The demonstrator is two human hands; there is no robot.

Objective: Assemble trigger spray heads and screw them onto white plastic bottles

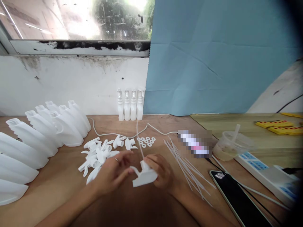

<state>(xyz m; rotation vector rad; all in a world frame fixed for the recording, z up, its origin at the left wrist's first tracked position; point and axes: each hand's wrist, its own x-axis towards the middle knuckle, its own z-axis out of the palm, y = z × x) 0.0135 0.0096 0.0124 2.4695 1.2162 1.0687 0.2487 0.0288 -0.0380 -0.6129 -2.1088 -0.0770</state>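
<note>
Nearest the camera, the left hand point(113, 175) and right hand point(161, 173) meet at six o'clock over the brown wooden counter point(59, 179), both pinching one white plastic trigger sprayer head point(144, 176). The left fingertips steady its nozzle end while the right fingers close around its body. A thin white dip tube point(139, 142) rises from the head toward twelve o'clock.

At nine o'clock lie rows of white plastic bottles point(42, 132) on their sides, necks uncapped. At eleven o'clock, just beyond the left hand, sits a loose heap of white trigger heads point(99, 153). Small white washer rings point(146, 141) lie scattered at twelve o'clock. At two o'clock, a fan of spare white tubes point(184, 164) lies near the right wrist.

To seat the tube well, I judge it should stay straight in line with the socket, held close to the head so it cannot buckle.
</note>
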